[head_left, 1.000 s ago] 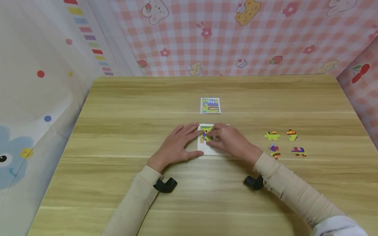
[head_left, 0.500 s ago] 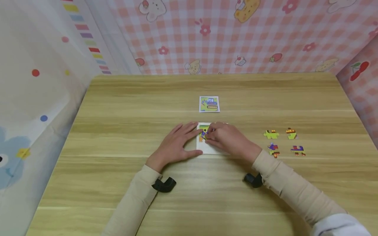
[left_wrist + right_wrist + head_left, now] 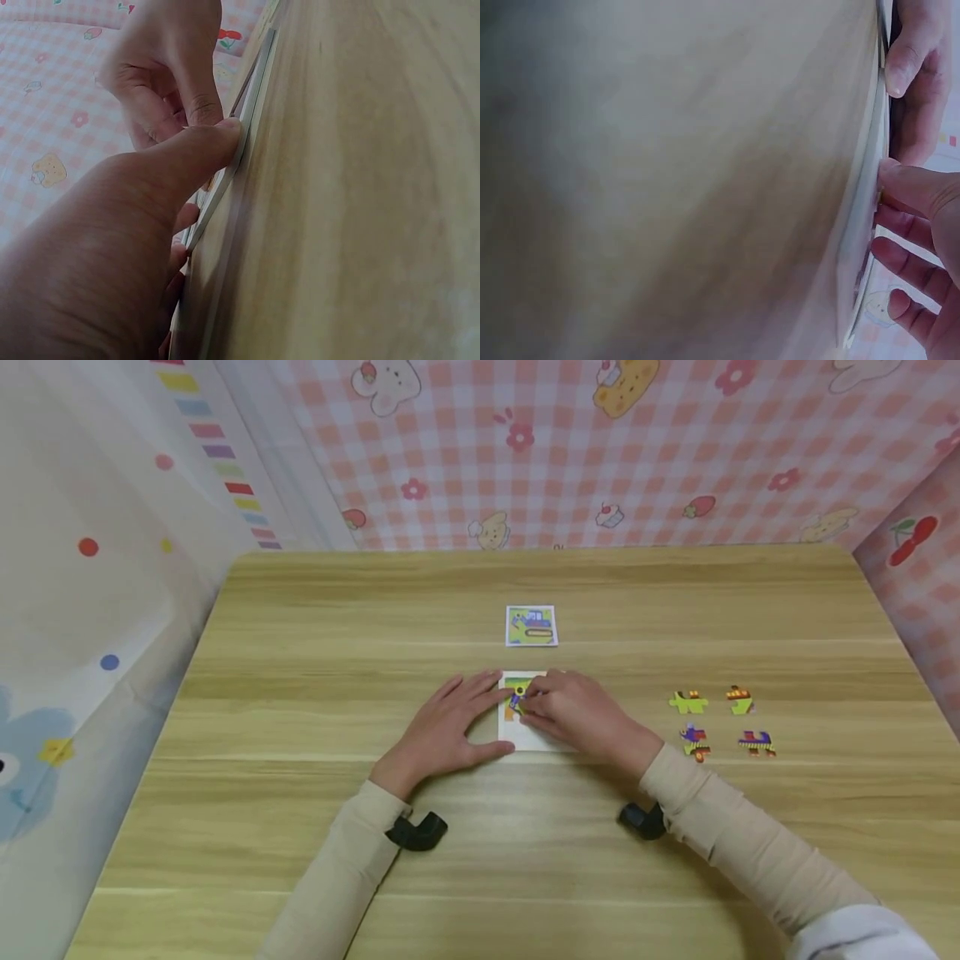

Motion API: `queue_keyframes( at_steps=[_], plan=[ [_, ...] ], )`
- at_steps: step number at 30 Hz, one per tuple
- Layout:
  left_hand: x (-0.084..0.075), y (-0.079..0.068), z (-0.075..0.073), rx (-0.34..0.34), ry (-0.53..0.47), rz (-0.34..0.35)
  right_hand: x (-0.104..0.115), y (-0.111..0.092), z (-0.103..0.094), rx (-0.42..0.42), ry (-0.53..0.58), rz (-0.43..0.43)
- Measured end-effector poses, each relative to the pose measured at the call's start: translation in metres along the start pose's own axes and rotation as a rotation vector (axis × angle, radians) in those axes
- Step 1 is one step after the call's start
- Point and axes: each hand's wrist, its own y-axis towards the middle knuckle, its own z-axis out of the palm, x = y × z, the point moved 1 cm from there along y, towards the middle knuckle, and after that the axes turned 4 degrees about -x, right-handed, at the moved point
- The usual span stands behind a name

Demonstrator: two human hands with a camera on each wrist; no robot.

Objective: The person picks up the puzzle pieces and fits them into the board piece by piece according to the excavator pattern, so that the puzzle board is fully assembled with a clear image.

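Observation:
A small white puzzle board (image 3: 525, 742) lies on the table with green, purple and orange pieces in its upper left part. My left hand (image 3: 452, 727) rests at its left side, fingers spread and thumb tip on the near left corner. The left wrist view shows that thumb (image 3: 217, 139) against the board's edge (image 3: 259, 75). Over the board, my right hand (image 3: 577, 714) pinches a puzzle piece between thumb and index finger. Most of that piece is hidden; a yellowish bit of the piece (image 3: 880, 196) shows in the right wrist view. The right hand covers the board's right part.
Several loose puzzle pieces lie to the right, among them a green piece (image 3: 688, 702) and a purple striped piece (image 3: 757, 742). Behind the board is a picture card (image 3: 532, 626) with an excavator. Black wrist mounts (image 3: 417, 832) stick out below both wrists.
My right fingertips have shifted slightly over the board, still pinching the piece. The left hand stays in place at the board's left side.

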Motion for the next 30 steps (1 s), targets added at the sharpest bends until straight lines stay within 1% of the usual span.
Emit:
queue_keyframes(
  at_steps=[6,11,14,17,20,22,25,27,30],
  plan=[
    [0.0,0.0,0.0,-0.012,-0.01,-0.004,0.0,0.001,-0.001,0.005,-0.007,0.004],
    [-0.001,0.0,0.0,-0.007,-0.001,-0.01,0.001,0.0,-0.001,0.01,0.014,0.039],
    [-0.001,0.0,0.001,-0.002,0.006,-0.01,0.0,-0.003,-0.008,-0.017,0.058,0.08],
    [-0.002,0.002,0.002,0.006,0.016,-0.007,-0.004,-0.008,-0.026,-0.083,0.12,0.156],
    [-0.002,0.003,0.002,0.014,0.024,-0.009,-0.014,-0.019,-0.053,-0.176,0.165,0.226],
    [-0.003,0.003,0.001,0.018,0.025,-0.012,-0.022,-0.031,-0.072,-0.245,0.171,0.248],
    [-0.002,0.002,0.0,0.025,0.026,-0.013,-0.037,-0.054,-0.094,-0.335,0.135,0.264],
    [-0.001,0.001,0.0,0.027,0.029,-0.012,-0.046,-0.07,-0.105,-0.365,0.104,0.292],
    [0.0,-0.001,0.0,0.028,0.041,-0.013,-0.06,-0.091,-0.115,-0.351,0.073,0.335]
  ],
)
